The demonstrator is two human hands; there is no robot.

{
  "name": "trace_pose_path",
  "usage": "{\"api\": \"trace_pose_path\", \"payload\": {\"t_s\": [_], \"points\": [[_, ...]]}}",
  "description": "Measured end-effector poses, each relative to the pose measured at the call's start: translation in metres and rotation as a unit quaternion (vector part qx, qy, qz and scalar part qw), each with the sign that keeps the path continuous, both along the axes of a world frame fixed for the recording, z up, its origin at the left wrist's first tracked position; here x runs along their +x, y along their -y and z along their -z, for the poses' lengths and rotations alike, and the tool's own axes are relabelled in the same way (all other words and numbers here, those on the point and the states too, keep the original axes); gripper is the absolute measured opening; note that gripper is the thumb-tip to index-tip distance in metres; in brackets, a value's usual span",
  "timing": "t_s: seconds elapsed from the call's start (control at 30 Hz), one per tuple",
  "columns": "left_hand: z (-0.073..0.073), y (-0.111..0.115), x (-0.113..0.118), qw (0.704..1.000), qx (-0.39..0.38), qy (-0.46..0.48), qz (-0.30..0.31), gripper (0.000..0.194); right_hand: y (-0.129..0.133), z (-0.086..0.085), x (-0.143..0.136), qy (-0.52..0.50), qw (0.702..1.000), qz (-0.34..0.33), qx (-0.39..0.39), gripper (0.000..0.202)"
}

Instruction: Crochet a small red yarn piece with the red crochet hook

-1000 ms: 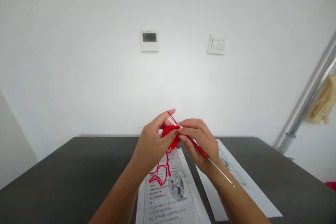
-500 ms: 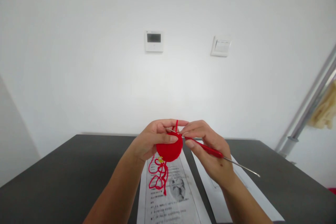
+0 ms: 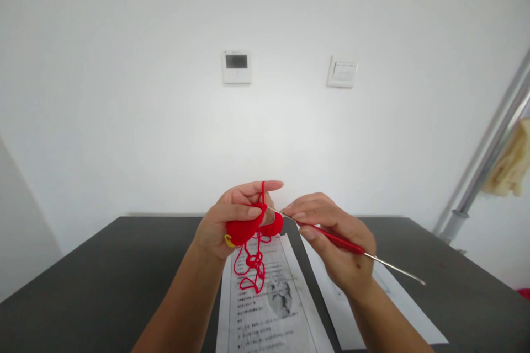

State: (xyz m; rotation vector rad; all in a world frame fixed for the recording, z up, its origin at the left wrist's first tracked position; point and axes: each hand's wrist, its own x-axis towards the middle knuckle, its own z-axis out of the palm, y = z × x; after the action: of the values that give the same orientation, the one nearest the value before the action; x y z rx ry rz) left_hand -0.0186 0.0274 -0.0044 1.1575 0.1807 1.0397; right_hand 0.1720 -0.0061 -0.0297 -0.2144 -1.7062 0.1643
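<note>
My left hand (image 3: 227, 218) pinches a red crocheted piece (image 3: 243, 230) between thumb and fingers, its index finger stretched out with red yarn (image 3: 263, 192) over it. A yellow stitch marker (image 3: 229, 241) sits at the piece's lower left edge. In my right hand (image 3: 337, 237), a crochet hook (image 3: 342, 241) with a red grip and metal ends is held like a pen. The hook's tip meets the upper right edge of the piece. A rounded red mass (image 3: 273, 225) shows behind; whether it is yarn or crochet I cannot tell. Loose red yarn (image 3: 253, 273) hangs in loops below.
Two sheets lie on the dark table (image 3: 124, 287): a printed page (image 3: 269, 320) with a picture and a white sheet (image 3: 397, 309) under my right forearm. On the wall behind are a thermostat (image 3: 237, 68) and a light switch (image 3: 342, 72). A metal pole (image 3: 488, 171) stands at right.
My left hand has shifted left and tilted the crocheted piece, so the red mass behind shows. My right hand has moved slightly right with the hook, and the gap between the hands has widened.
</note>
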Motion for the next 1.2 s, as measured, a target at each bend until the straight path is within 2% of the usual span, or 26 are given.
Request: {"api": "trace_pose_path", "payload": {"t_s": [0.23, 0.37, 0.43, 0.5, 0.6, 0.67, 0.73, 0.87, 1.03, 1.2], "points": [[-0.005, 0.002, -0.002, 0.999, -0.012, -0.041, -0.015, 0.033, 0.001, -0.002, 0.003, -0.048, 0.992, -0.074, -0.086, 0.014], [-0.003, 0.000, -0.008, 0.993, -0.005, -0.092, -0.069, 0.032, 0.000, -0.004, 0.001, -0.104, 0.974, -0.126, -0.156, 0.006], [-0.001, 0.000, -0.008, 0.989, 0.003, -0.110, -0.097, 0.034, -0.001, -0.003, 0.000, -0.121, 0.970, -0.132, -0.166, 0.006], [-0.001, 0.001, -0.007, 0.986, 0.011, -0.120, -0.112, 0.035, -0.002, -0.002, -0.001, -0.119, 0.977, -0.110, -0.137, 0.007], [-0.001, 0.004, -0.004, 0.982, 0.023, -0.145, -0.117, 0.039, -0.003, 0.002, -0.001, -0.061, 0.997, -0.028, -0.039, 0.016], [-0.001, 0.006, -0.003, 0.980, 0.032, -0.157, -0.117, 0.040, -0.005, 0.002, 0.000, -0.010, 0.999, 0.027, 0.014, 0.022], [-0.001, 0.008, -0.002, 0.978, 0.038, -0.163, -0.123, 0.041, -0.006, 0.001, 0.001, 0.023, 0.998, 0.056, 0.036, 0.024], [-0.002, 0.011, 0.000, 0.972, 0.034, -0.182, -0.142, 0.044, -0.006, 0.000, 0.002, 0.020, 0.999, 0.033, -0.002, 0.024], [-0.003, 0.012, 0.003, 0.966, 0.052, -0.166, -0.193, 0.031, -0.008, 0.001, 0.002, -0.054, 0.996, -0.014, -0.076, 0.016], [-0.005, 0.011, 0.004, 0.962, 0.055, -0.158, -0.214, 0.025, -0.010, 0.000, 0.001, -0.079, 0.993, -0.017, -0.091, 0.013]]}}
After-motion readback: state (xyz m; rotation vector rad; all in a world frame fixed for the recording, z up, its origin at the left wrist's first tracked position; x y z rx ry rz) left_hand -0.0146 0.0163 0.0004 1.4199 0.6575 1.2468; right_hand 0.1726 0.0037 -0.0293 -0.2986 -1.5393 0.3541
